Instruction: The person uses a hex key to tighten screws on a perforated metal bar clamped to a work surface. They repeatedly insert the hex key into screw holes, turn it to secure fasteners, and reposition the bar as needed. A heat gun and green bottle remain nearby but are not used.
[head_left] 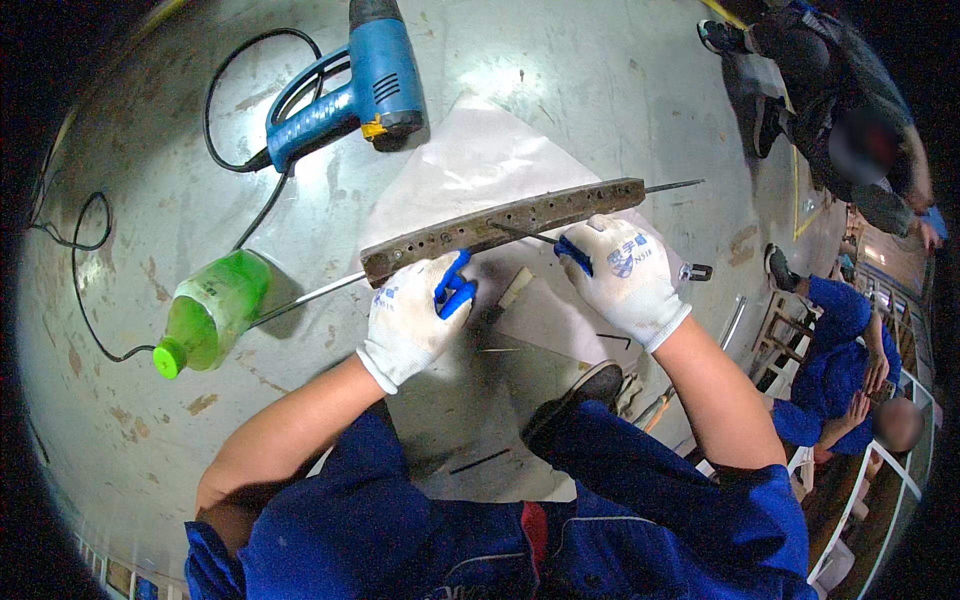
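Under the dark bar (580, 205), white sheet (500, 150) on blotchy grey floor (610, 90); people (832, 388) rightward.

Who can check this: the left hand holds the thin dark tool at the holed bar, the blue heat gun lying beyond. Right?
Wrong hand: in the head view, the right hand holds the thin dark tool at the holed bar, the blue heat gun lying beyond.

Perforated bar (505, 222), brown-grey, worn; set aslant, left end at the left hand (415, 310), right end beyond the right hand (622, 275); slim dark rod (528, 233), straight, held in the right hand, tip at the bar's holed face.
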